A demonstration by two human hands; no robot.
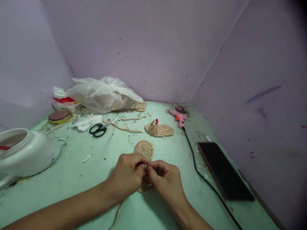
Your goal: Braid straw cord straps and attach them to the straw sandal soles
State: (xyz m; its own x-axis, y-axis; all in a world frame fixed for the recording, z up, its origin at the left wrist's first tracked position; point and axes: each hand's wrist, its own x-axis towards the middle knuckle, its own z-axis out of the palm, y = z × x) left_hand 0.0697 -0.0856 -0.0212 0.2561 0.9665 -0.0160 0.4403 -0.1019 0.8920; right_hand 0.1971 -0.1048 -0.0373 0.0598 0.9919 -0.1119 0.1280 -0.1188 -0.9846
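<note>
A coiled straw slipper sole (144,148) lies lengthwise on the table in front of me, its middle covered by my hands. Over it, my left hand (129,174) and my right hand (165,179) meet with fingertips pinched together. A tiny pale bit shows between the fingertips, too small to name. From beneath my left hand a straw cord (117,214) trails toward the near edge. Farther back rests a second straw slipper (160,130) with a strap and red and white beads.
A pink glue gun (178,118) with a black cable (195,163) and a phone (224,171) lie at right. Black-handled scissors (99,129), straw braids (127,128), a plastic bag (103,95), a round tin (59,116) and a white pot (35,153) occupy the left.
</note>
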